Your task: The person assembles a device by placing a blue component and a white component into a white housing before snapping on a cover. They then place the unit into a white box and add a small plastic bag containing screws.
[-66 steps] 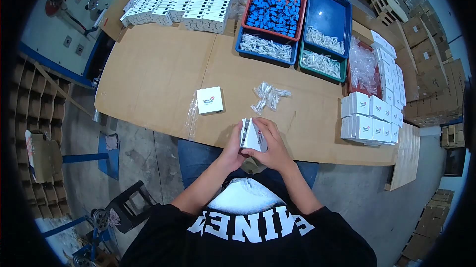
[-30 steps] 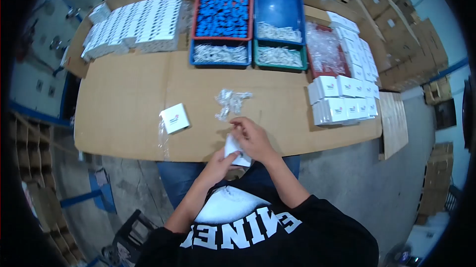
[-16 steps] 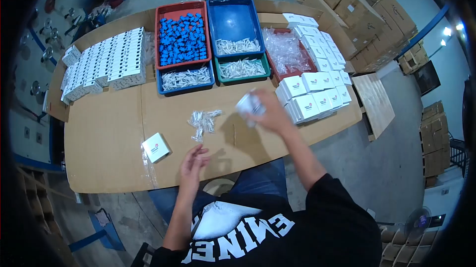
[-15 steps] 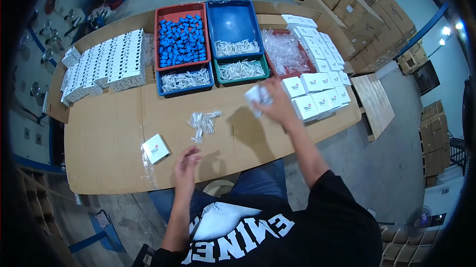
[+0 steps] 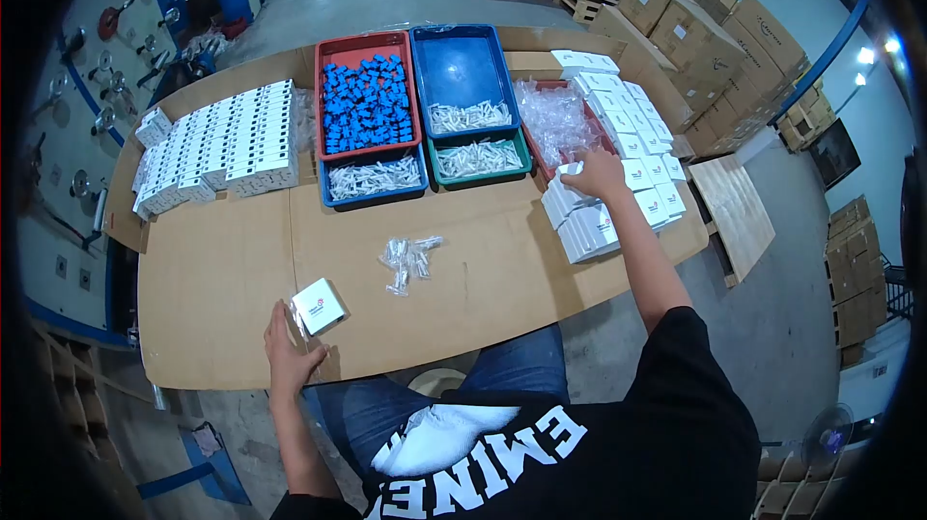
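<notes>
At the front of the stack of white boxes (image 5: 642, 172), my right hand (image 5: 597, 175) has its fingers closed over the top of a white box (image 5: 560, 201). Part of that box is hidden by the fingers. Near the table's front edge, my left hand (image 5: 292, 351) is open, thumb and fingers apart. Just beyond it lies a single white box (image 5: 320, 306) with a small red mark on its top. Small clear bags of white plugs (image 5: 410, 262) lie in the middle of the table, between my hands.
At the back stand a red tray of blue pieces (image 5: 365, 105), a blue tray (image 5: 456, 56), and lower blue and green trays of white plugs. A red tray of clear bags (image 5: 558, 124) is by the right stack. Rows of white boxes (image 5: 222, 139) fill the back left.
My right hand has carried a white box right onto the front of the stack. My left hand has moved left, beside the single white box. The view has shifted slightly.
</notes>
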Available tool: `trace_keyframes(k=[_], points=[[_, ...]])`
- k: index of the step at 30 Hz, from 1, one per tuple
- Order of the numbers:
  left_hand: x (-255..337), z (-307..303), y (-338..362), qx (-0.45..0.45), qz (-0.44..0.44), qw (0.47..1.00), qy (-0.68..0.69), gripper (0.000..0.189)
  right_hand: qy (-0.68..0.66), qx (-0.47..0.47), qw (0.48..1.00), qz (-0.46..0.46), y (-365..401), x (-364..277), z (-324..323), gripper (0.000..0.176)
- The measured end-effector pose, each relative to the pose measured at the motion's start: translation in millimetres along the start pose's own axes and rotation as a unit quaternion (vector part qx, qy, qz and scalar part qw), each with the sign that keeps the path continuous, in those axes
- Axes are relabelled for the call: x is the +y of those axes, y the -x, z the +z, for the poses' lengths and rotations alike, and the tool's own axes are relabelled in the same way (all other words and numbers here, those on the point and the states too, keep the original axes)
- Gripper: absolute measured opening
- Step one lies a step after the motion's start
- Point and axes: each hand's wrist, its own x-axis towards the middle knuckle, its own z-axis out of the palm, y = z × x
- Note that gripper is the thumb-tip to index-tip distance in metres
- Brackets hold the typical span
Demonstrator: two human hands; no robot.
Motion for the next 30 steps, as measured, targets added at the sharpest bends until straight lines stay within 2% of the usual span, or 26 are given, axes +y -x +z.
trace_keyframes(k=[2, 4, 6, 8, 10, 11, 12, 13, 15, 16, 18, 20, 21, 25, 27, 28, 30], points=[[8, 1, -2, -0.052, -0.025, 0.995, -0.078, 0.116, 0.018, 0.019, 1.0, -0.003, 1, 4, 9, 0.066], [11, 8, -3, -0.042, -0.03, 0.995, -0.09, 0.116, 0.036, 0.038, 0.999, -0.006, 9, 2, 8, 0.067], [8, 17, -8, -0.031, -0.036, 0.994, -0.099, 0.116, -0.027, 0.101, 0.994, -0.011, 18, -4, 5, 0.068], [1, 23, -13, -0.019, -0.006, 0.997, -0.074, 0.111, -0.137, 0.15, 0.978, -0.042, 32, -26, 21, 0.057], [10, 28, -14, 0.0, 0.007, 1.0, -0.025, 0.107, -0.292, 0.077, 0.948, -0.104, 74, -75, 29, 0.054], [17, 34, -15, 0.017, 0.016, 0.999, 0.026, 0.104, -0.366, -0.025, 0.924, -0.106, 102, -109, 13, 0.055], [35, 35, -14, 0.014, 0.025, 0.999, 0.027, 0.104, -0.381, -0.01, 0.915, -0.132, 127, -137, 35, 0.055], [59, 32, -9, 0.023, 0.045, 0.998, 0.049, 0.1, -0.458, -0.097, 0.876, -0.113, 150, -168, 43, 0.057], [86, 44, 5, 0.02, 0.062, 0.995, 0.075, 0.094, -0.521, -0.167, 0.821, -0.166, 196, -216, 49, 0.062], [100, 49, 13, 0.001, 0.079, 0.992, 0.098, 0.092, -0.509, -0.134, 0.83, -0.182, 214, -237, 63, 0.065], [142, 49, 24, -0.061, 0.139, 0.987, 0.056, 0.092, -0.498, -0.102, 0.839, -0.194, 227, -255, 69, 0.069], [160, 65, 38, -0.079, 0.132, 0.986, 0.058, 0.095, -0.535, -0.183, 0.812, -0.145, 238, -261, 56, 0.073], [163, 70, 42, -0.093, 0.124, 0.986, 0.063, 0.097, -0.506, -0.206, 0.823, -0.153, 236, -257, 55, 0.069], [152, 90, 49, -0.07, 0.145, 0.985, 0.066, 0.102, -0.546, -0.183, 0.796, -0.184, 229, -246, 74, 0.065], [153, 102, 51, -0.069, 0.119, 0.966, 0.218, 0.106, -0.611, -0.244, 0.741, -0.134, 226, -241, 75, 0.06], [157, 104, 52, -0.07, 0.117, 0.965, 0.222, 0.106, -0.609, -0.245, 0.743, -0.132, 226, -237, 77, 0.06], [168, 105, 53, -0.093, 0.05, 0.901, 0.42, 0.114, -0.616, -0.174, 0.748, -0.176, 227, -231, 84, 0.058]])
